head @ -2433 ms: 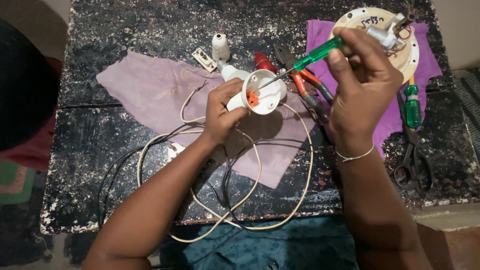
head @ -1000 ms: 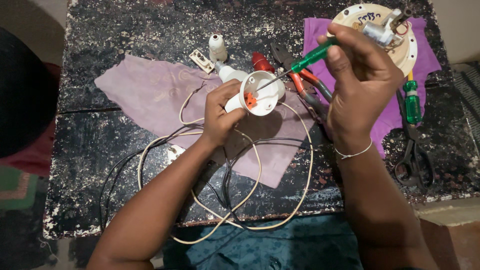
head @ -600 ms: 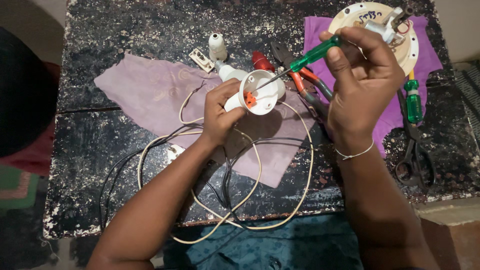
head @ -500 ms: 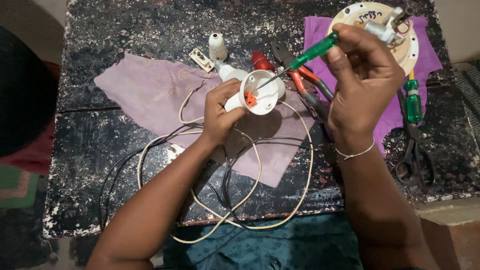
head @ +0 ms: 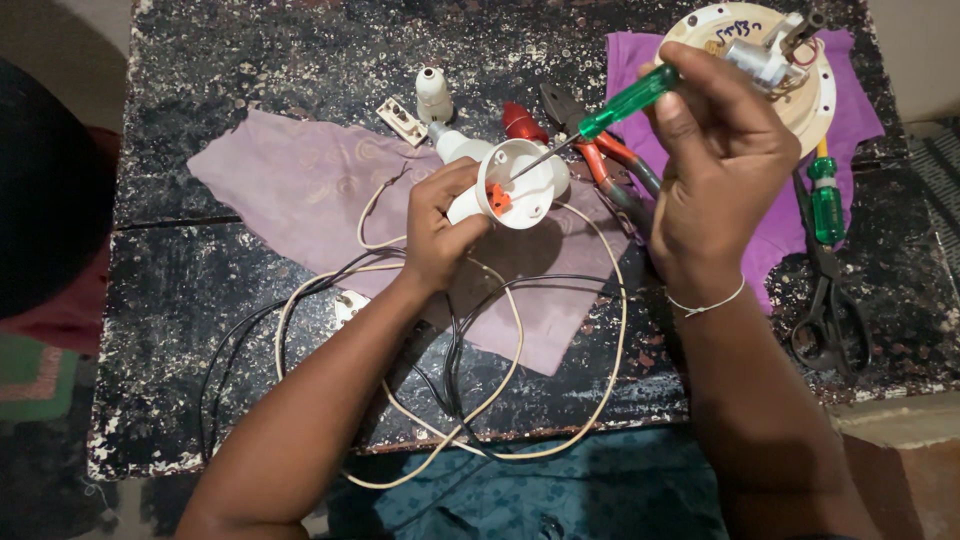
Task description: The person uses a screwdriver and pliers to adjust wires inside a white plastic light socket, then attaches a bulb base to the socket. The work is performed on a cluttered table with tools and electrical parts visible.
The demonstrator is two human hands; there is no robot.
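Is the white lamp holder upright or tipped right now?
Tipped. The left hand holds the white lamp holder on its side, open mouth facing the green screwdriver in the right hand.

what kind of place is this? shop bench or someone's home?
Probably a small electrical repair bench, home or shop unclear. The worn black table holds loose cable, pliers, scissors and cloths, while the hands work a green screwdriver into a white lamp holder.

Both bare forearms reach forward. The left hand (head: 440, 225) curls, fingers wrapped closed and thumb pressed across, wrist bent slightly. The right hand (head: 720, 150) is raised higher, fingers pinched together, a thin band circling its wrist.
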